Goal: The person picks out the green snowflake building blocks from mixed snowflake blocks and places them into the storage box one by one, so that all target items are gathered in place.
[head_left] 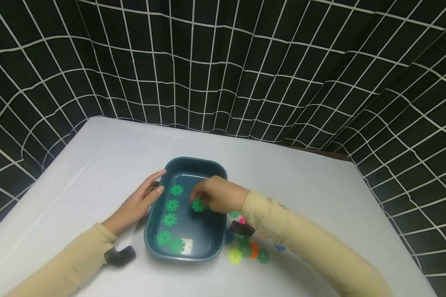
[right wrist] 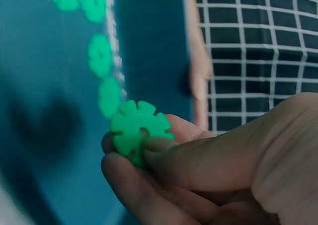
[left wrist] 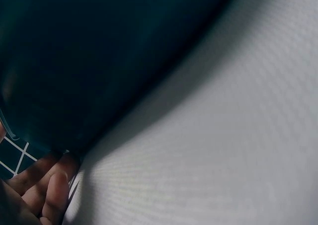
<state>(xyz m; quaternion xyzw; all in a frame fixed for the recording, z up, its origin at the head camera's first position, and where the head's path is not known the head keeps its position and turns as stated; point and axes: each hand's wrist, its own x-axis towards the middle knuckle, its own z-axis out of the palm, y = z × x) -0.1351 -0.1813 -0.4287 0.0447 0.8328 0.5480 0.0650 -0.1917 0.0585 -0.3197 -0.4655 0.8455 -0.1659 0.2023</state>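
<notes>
Clearly, can see a teal tray [head_left: 202,235] on the white table [head_left: 301,173], and can count five green discs [head_left: 169,220] lying on its floor, strung from 11 o'clock round to 7 o'clock, the lowest two edge to edge. Can find a loose pile of discs [head_left: 235,255] just outside the tray at 4 o'clock: yellow, orange, blue, pink and green, partly hidden by the right sleeve [head_left: 301,235]. Can pick out the pinched disc [right wrist: 129,128], also green, over the tray floor at 2 o'clock from its centre, gripped between thumb and fingers of the right hand [head_left: 223,194]. From that grip, can trace the five lying discs from 10 o'clock round to 7 o'clock. Can see the left hand [head_left: 139,202] at 10 o'clock of the tray, relaxed, touching its outer side with nearly straight fingers; from there, can place the pinched disc at 3 o'clock.
</notes>
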